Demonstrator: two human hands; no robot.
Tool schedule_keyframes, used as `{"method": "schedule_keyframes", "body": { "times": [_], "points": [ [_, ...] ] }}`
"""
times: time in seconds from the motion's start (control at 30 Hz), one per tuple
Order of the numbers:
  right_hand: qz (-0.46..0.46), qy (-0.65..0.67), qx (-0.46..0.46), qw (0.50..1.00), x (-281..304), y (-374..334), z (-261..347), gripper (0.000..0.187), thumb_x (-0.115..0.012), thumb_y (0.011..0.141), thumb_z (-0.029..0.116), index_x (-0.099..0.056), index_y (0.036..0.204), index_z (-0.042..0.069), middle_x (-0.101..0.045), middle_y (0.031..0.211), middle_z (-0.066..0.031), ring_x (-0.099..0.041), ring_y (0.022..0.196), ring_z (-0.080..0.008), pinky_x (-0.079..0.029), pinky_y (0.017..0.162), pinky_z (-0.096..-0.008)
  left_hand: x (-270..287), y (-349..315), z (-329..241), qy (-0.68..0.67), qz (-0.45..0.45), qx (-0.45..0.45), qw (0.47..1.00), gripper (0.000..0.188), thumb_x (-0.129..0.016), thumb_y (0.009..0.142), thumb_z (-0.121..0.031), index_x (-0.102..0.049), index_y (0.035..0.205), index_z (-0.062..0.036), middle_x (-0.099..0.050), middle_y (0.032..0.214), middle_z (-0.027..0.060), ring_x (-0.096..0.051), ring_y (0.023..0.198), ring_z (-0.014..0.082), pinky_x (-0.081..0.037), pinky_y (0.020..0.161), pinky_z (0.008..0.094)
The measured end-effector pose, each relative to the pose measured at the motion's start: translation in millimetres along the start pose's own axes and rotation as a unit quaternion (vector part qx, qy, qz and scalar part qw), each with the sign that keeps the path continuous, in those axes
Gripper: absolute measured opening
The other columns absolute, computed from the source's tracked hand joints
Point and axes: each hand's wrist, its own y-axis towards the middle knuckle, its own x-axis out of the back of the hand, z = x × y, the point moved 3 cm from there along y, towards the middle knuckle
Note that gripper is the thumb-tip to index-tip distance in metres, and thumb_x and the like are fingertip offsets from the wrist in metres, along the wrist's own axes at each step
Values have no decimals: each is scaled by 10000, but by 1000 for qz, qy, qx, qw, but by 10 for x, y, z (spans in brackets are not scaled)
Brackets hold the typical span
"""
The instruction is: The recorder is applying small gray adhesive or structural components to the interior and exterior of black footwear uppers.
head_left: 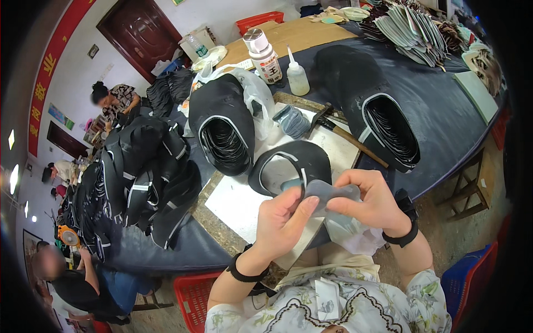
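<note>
Between my two hands is a thin grey, slightly see-through flat piece (pixel 328 191) with rounded ends. My left hand (pixel 280 225) pinches its left end between thumb and fingers, right beside the edge of a black shoe upper (pixel 313 158). Whether those fingers also grip the upper, I cannot tell. My right hand (pixel 369 202) is closed on the piece's other end. The curved upper lies on a white board (pixel 233 205), its light-edged opening toward me. Behind it sit a small stack of grey-blue pieces (pixel 292 122) and a wooden-handled hammer (pixel 347 136).
Nested black uppers stand in two stacks, left (pixel 222 105) and right (pixel 355 72). More black uppers (pixel 144 166) are heaped at the left. A squeeze bottle (pixel 297 77) and a white canister (pixel 264 58) stand behind. A red basket (pixel 194 294) sits below the table edge; other people work at left.
</note>
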Motion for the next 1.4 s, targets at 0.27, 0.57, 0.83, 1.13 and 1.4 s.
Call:
{"method": "schedule_keyframes", "body": {
  "times": [0.27, 0.57, 0.83, 1.13, 1.4],
  "points": [
    [-8, 269, -71, 960, -104, -40, -281, 165, -657, 831, 154, -567, 740, 50, -569, 713, 30, -525, 655, -30, -428, 597, -186, 68, -42, -20, -131, -63, 17, 989, 219, -595, 861, -108, -601, 969, 82, -626, 849, 51, -547, 750, 77, -437, 701, 217],
    [28, 311, -45, 949, -88, -86, -298, 110, -660, 815, 98, -618, 762, 11, -489, 777, 17, -466, 726, -47, -369, 648, -215, 93, -97, 57, -158, -47, 42, 985, 228, -608, 856, -138, -604, 927, 79, -626, 829, 64, -545, 710, 85, -432, 656, 218],
    [-91, 180, 15, 979, -79, -141, -64, 116, -663, 797, 90, -618, 759, -9, -443, 1309, -160, -458, 1158, -198, -381, 893, -324, 66, -25, -36, -96, -19, -9, 995, 189, -547, 896, -67, -602, 1027, 58, -621, 859, 33, -535, 751, 57, -434, 670, 187],
    [17, 316, -85, 945, -25, -108, -208, 132, -639, 827, 103, -604, 740, 9, -588, 1009, -69, -561, 899, -95, -412, 747, -234, 49, -93, 56, -118, -21, -7, 993, 178, -566, 888, -95, -619, 969, 54, -617, 827, 19, -522, 721, 49, -427, 639, 189],
    [-30, 328, -65, 942, -132, -145, -265, 112, -639, 829, 93, -602, 747, 27, -590, 714, 16, -530, 694, -36, -412, 638, -195, 95, -108, 16, 73, 69, -6, 995, 187, -647, 804, -72, -645, 977, -2, -620, 743, 45, -523, 652, 64, -415, 589, 216]
  ]
}}
